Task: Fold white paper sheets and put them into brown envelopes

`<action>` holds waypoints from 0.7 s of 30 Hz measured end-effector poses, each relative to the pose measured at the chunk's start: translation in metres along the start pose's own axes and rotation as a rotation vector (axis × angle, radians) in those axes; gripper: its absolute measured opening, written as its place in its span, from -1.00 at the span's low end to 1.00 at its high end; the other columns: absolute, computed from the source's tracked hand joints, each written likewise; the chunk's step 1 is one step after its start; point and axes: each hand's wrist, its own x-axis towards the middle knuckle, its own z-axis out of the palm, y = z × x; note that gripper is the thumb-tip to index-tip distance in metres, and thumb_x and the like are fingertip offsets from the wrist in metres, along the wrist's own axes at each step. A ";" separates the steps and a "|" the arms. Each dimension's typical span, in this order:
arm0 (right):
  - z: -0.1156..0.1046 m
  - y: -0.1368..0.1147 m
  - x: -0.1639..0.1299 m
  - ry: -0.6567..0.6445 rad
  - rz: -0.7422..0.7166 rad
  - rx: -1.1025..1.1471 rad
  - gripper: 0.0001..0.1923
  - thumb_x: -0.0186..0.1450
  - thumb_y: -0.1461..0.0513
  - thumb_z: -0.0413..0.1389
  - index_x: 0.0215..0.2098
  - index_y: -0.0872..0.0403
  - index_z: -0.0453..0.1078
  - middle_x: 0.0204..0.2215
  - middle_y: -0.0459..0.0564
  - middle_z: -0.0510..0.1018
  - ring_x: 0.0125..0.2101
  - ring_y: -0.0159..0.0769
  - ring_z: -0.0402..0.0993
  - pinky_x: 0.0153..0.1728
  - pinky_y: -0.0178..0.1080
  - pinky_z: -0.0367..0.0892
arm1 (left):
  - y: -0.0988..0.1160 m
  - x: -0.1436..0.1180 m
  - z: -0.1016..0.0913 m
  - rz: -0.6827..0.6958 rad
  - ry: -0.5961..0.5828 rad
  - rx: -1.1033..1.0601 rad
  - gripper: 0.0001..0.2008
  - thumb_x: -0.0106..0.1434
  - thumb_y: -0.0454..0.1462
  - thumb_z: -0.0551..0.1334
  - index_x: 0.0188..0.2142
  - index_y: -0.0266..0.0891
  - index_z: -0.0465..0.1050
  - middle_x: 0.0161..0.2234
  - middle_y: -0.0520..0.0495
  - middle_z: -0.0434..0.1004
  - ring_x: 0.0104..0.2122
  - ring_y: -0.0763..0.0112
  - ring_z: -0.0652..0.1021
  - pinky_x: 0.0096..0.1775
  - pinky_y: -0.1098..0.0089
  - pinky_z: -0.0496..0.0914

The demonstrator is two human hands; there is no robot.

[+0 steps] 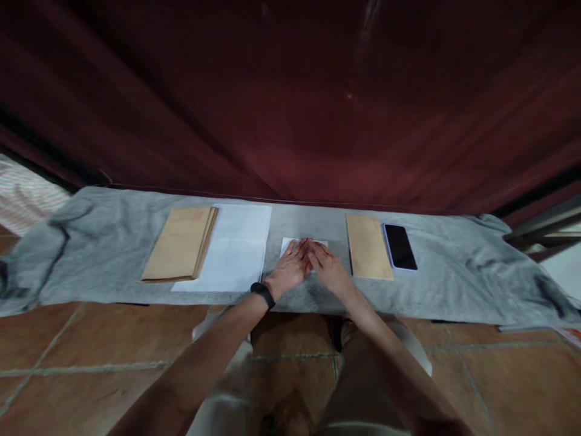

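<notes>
Head: hands (288, 269) on flat white paper (285, 244)

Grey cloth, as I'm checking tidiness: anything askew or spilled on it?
The grey cloth is rumpled at both ends, unlike its flatter middle; the brown stack, edges uneven, overlaps the white paper. No spill shows.

The left forearm (218, 348) and right forearm (390, 342) reach forward over the near edge of the table (454, 297), converging midway between its left and right ends. The left hand (293, 267) and right hand (330, 272) are palm down. Fingers of both hands are extended, angled inward toward the far edge, and their tips meet.
</notes>
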 end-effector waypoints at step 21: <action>0.043 -0.013 0.006 0.018 0.149 -0.190 -0.32 0.56 0.02 -0.38 0.45 0.25 0.08 0.43 0.19 0.14 0.45 -0.19 -0.02 0.42 -0.01 -0.08 | 0.007 0.002 0.002 -0.011 0.067 0.061 -0.42 0.46 -0.29 -0.01 0.42 -0.44 0.08 0.40 -0.37 0.18 0.39 0.03 0.23 0.41 -0.06 0.04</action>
